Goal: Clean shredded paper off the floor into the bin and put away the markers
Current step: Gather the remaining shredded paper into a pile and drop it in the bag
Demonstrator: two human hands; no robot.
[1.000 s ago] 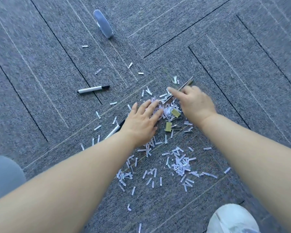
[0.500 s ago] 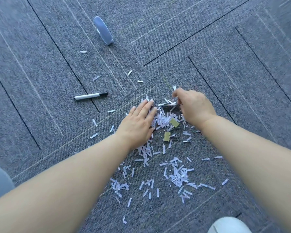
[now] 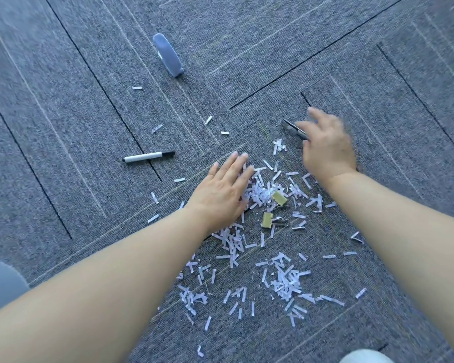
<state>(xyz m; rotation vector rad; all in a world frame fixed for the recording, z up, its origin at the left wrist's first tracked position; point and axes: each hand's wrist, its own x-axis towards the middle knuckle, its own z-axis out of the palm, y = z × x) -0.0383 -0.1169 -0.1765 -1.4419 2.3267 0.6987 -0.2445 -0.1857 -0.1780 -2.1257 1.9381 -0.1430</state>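
Observation:
Shredded white paper (image 3: 262,192) lies scattered over the grey carpet (image 3: 89,100), thickest between my hands, with a second cluster (image 3: 286,284) nearer to me. My left hand (image 3: 220,189) lies flat on the left edge of the pile, fingers straight. My right hand (image 3: 325,145), blurred, is at the far right of the pile and holds a slim dark pen-like marker (image 3: 292,128) between thumb and fingers. A white marker with a black cap (image 3: 148,156) lies on the carpet left of the pile, apart from both hands. The bin is not in view.
Two olive binder clips (image 3: 279,197) (image 3: 267,220) lie among the shreds. A blue-grey stapler-like object (image 3: 168,55) sits farther off. Stray shreds (image 3: 209,119) dot the carpet beyond the pile. A white shoe (image 3: 364,357) shows at the bottom right, a grey-clad knee (image 3: 0,284) at the left.
My right hand closed on the dark pen-like marker and carried it up and to the right, away from the pile. My left hand stayed flat on the shreds.

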